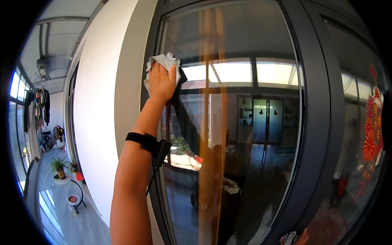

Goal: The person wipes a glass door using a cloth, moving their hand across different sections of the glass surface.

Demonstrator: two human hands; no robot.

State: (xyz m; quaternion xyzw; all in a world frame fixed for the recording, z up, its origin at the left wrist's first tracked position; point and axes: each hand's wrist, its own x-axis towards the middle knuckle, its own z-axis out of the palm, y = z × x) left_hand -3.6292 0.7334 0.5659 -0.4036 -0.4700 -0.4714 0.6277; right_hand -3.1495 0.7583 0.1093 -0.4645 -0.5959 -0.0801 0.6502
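My left hand (161,83) presses a light grey cloth (167,61) flat against the upper left side of a glass pane (190,122), near its dark grey frame (150,52). The fingers point up and the thumb lies to the right. A black strap with a small device (160,153) sits around the left forearm, and a cable hangs from it. Low at the right, my right hand (302,238) grips a bunched grey cloth (289,237) in front of the frame; the picture's lower edge cuts most of this hand off.
Left of the window stands a white wall (98,101). Beyond it, a potted plant (61,174) stands on a small round table (63,180) on a glossy tiled floor (49,162). Clothes (38,107) hang farther back. A red and gold decoration (372,131) is on the right glass.
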